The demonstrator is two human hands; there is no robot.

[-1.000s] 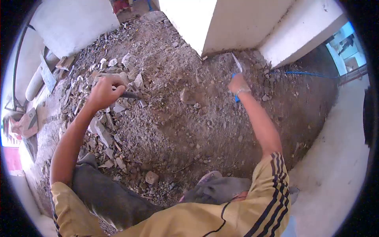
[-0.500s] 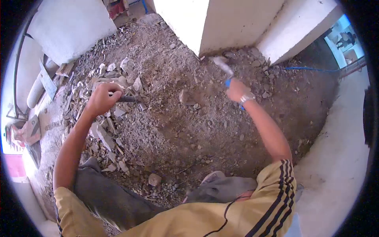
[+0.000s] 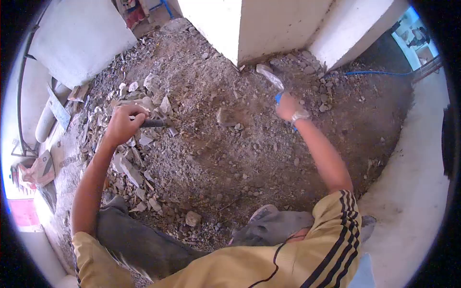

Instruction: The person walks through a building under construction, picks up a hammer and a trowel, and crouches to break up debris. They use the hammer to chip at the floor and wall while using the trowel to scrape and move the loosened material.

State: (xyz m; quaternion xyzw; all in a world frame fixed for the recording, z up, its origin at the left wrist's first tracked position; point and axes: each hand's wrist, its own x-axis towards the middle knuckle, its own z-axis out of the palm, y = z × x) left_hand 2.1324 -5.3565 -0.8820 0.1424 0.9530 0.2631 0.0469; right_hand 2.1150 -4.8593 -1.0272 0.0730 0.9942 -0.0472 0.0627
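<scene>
My left hand (image 3: 123, 124) is closed around a dark metal chisel (image 3: 156, 123) that points right, low over a heap of broken grey rubble (image 3: 137, 144). My right hand (image 3: 288, 106), a watch on its wrist, grips the blue handle of a hammer (image 3: 270, 77); its pale head is raised toward the foot of the white column (image 3: 269, 29). A loose stone (image 3: 225, 116) lies on the dirt between the two hands. My knees and yellow striped sleeves fill the bottom of the view.
Dirt floor strewn with stones and chips. White wall blocks stand at top left (image 3: 77, 38) and top right (image 3: 355, 24). A blue cable (image 3: 379, 73) runs along the right. A white ledge (image 3: 413, 182) borders the right; a pipe (image 3: 45, 120) and boards lie left.
My right hand swung the hammer from upright at the column's foot to leaning left, then shifted slightly. The left hand with the chisel stayed nearly still. The view drifted downward.
</scene>
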